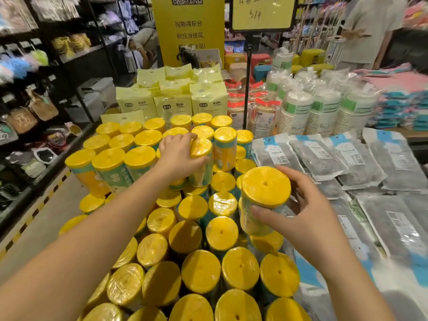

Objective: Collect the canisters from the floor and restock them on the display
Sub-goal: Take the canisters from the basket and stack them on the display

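Shop aisle: dark shelving (46, 66) packed with goods runs along the left, above a grey floor (58, 216) marked with a yellow-and-black striped line (34, 214). Behind stand a tall yellow banner (190, 31) and a yellow sign (262, 12) on a black pole (247, 89); a person in a grey shirt (370, 26) stands upper right.

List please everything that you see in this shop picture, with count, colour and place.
stacked canisters: many, yellow lids, teal and yellow sides, in tiers on the middle display
far canister: one, yellow lid, upright at the upper tier
near canister: one, yellow lid, lifted above the stack's right side
packs: several, pale yellow, behind the canisters
cup stacks: several, white, clear wrap, back right
flat packets: several, grey, right of the canisters
sign: one, yellow, black frame, on a pole at the back
shelves: black, along the left
other people: two, at the back
left hand: grips the far canister
right hand: holds the near canister
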### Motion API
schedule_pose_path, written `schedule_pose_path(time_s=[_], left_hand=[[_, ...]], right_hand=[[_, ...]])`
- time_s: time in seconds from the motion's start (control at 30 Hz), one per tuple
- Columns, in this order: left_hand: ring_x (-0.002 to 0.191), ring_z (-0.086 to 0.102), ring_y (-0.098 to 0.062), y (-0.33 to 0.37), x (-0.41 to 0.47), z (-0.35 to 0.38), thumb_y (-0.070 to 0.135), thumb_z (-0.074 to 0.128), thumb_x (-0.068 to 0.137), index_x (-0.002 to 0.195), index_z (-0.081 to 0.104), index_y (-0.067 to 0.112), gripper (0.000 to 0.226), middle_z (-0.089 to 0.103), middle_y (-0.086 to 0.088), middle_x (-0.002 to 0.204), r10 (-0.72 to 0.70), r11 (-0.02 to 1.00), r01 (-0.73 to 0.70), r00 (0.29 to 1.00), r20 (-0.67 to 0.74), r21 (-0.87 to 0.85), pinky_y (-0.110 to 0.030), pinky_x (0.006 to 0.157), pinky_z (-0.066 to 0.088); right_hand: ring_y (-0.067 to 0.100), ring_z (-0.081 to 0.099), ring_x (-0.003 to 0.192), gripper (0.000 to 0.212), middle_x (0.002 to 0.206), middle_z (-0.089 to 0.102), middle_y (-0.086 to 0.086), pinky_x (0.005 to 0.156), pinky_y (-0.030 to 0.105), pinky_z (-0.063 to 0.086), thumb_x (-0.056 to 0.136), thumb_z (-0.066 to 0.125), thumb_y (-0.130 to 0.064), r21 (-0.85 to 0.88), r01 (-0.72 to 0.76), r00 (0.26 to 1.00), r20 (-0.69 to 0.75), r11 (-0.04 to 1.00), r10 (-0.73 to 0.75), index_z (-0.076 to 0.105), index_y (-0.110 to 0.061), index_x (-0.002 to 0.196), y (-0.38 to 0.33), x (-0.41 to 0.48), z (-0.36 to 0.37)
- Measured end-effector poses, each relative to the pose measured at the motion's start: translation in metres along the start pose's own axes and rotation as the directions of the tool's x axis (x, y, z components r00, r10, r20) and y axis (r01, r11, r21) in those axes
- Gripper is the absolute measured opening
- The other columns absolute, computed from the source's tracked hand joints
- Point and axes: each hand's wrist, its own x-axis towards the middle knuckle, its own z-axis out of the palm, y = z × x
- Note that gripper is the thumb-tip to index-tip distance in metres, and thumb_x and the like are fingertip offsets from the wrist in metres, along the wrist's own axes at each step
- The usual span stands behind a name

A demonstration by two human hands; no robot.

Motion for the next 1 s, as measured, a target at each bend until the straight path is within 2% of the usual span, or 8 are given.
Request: schedule_pose_path(time_s=[0.13,0.37,0.43,0.53,0.63,0.73,0.87,1.0], left_hand=[[0.135,0.036,-0.034,-0.004,-0.001,0.007,0.066,0.062,0.085,0.146,0.044,0.030,0.073,0.052,-0.006,0.141,0.039,0.999,-0.038,0.999,-0.011,0.036,-0.052,0.114,0.021],[0.143,0.030,-0.031,-0.004,-0.015,-0.002,0.063,0.065,0.086,0.144,0.049,0.028,0.070,0.045,-0.006,0.148,0.096,0.991,-0.090,0.993,-0.062,0.101,-0.057,0.122,0.009],[0.142,0.031,-0.030,-0.002,-0.029,-0.011,0.059,0.065,0.088,0.143,0.050,0.026,0.066,0.045,-0.005,0.148,0.123,0.992,-0.117,0.983,-0.133,0.056,-0.057,0.122,0.012],[0.137,0.032,-0.022,0.000,-0.061,-0.025,0.052,0.066,0.089,0.141,0.051,0.026,0.060,0.049,0.001,0.143,0.123,0.988,-0.140,0.966,-0.225,-0.058,-0.057,0.119,0.020],[0.133,0.036,-0.015,0.002,-0.098,-0.036,0.050,0.065,0.089,0.140,0.052,0.025,0.058,0.052,0.005,0.138,0.131,0.980,-0.168,0.950,-0.284,-0.108,-0.060,0.115,0.027],[0.134,0.037,-0.009,0.000,-0.129,-0.044,0.056,0.056,0.090,0.142,0.049,0.031,0.057,0.049,0.015,0.138,0.091,0.972,-0.144,0.959,-0.269,-0.188,-0.059,0.118,0.026],[0.132,0.031,0.003,-0.006,-0.152,-0.047,0.057,0.056,0.090,0.141,0.045,0.041,0.054,0.041,0.029,0.134,0.027,0.956,-0.100,0.966,-0.258,-0.274,-0.060,0.115,0.029],[0.132,0.033,0.004,-0.007,-0.164,-0.052,0.056,0.057,0.090,0.140,0.046,0.041,0.053,0.046,0.026,0.136,-0.004,0.953,-0.069,0.971,-0.239,-0.296,-0.058,0.115,0.031]], right_hand=[[-0.005,0.057,0.121,0.088,0.128,0.061,-0.029,0.103,0.033,0.050,0.050,0.089,-0.053,-0.010,-0.023,1.000,0.011,1.000,0.023,0.053,-0.052,0.130,0.007,0.019,0.006],[-0.004,0.055,0.120,0.074,0.129,0.060,-0.023,0.098,0.029,0.049,0.069,0.088,-0.045,-0.008,0.024,0.999,0.032,1.000,-0.024,0.053,-0.044,0.135,0.011,0.090,0.024],[-0.003,0.054,0.119,0.076,0.132,0.058,-0.017,0.097,0.027,0.049,0.071,0.089,-0.045,-0.077,0.040,0.999,0.032,0.996,-0.038,0.051,-0.043,0.136,0.017,0.114,0.034],[0.006,0.054,0.120,0.079,0.136,0.054,-0.009,0.105,0.039,0.048,0.070,0.090,-0.047,-0.171,0.052,0.997,0.063,0.984,-0.042,0.049,-0.044,0.137,0.031,0.146,0.049],[0.010,0.052,0.124,0.089,0.140,0.052,-0.007,0.105,0.039,0.047,0.069,0.090,-0.048,-0.228,0.040,0.996,0.088,0.973,-0.020,0.047,-0.036,0.145,0.044,0.165,0.059],[0.012,0.052,0.125,0.092,0.143,0.051,-0.005,0.104,0.036,0.047,0.069,0.091,-0.047,-0.257,0.041,0.995,0.095,0.966,-0.017,0.046,-0.032,0.147,0.051,0.172,0.066],[0.010,0.051,0.120,0.091,0.142,0.052,-0.005,0.096,0.029,0.045,0.070,0.091,-0.044,-0.243,0.012,0.994,0.106,0.970,0.014,0.045,-0.030,0.148,0.061,0.170,0.071],[0.008,0.049,0.121,0.089,0.144,0.051,-0.006,0.098,0.031,0.046,0.072,0.090,-0.041,-0.248,-0.001,0.994,0.103,0.969,0.027,0.044,-0.031,0.148,0.064,0.165,0.071]])
